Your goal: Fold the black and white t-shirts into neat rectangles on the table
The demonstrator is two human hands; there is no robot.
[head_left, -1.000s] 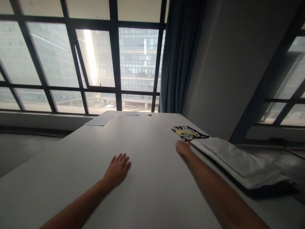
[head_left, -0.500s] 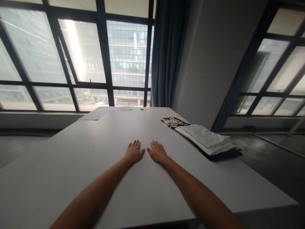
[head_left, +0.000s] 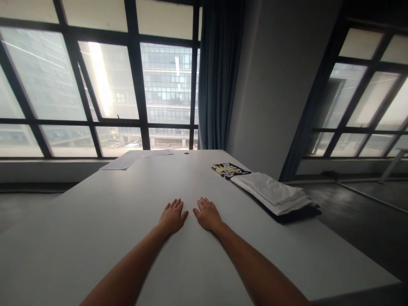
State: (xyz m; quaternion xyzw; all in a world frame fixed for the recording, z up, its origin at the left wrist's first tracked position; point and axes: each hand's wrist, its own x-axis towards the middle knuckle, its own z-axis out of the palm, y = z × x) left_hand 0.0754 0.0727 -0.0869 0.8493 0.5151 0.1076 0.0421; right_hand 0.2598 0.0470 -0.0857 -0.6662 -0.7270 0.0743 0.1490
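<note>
Palm down on the white table [head_left: 127, 238] lies my left hand [head_left: 174, 216], its fingers stretched out and holding nothing. My right hand [head_left: 208, 213] rests flat just beside it, fingers also extended, with a small gap between the two thumbs. To the right of my right hand is a stack of folded white cloth [head_left: 270, 189] with a dark layer [head_left: 298, 216] beneath it. A black, white and yellow patterned piece [head_left: 230, 170] sits at the far end of that stack; its kind is unclear. Neither hand touches the stack.
Sheets of paper [head_left: 123, 160] lie at the table's far left corner. A small dark round spot [head_left: 186, 153] shows near the far edge. Beyond stand large windows [head_left: 111, 80], a blue curtain [head_left: 215, 80] and a grey column [head_left: 270, 93].
The camera view has tilted up slightly, so the table and both hands appear lower. Both hands stay flat on the table, and the folded cloth has not moved.
</note>
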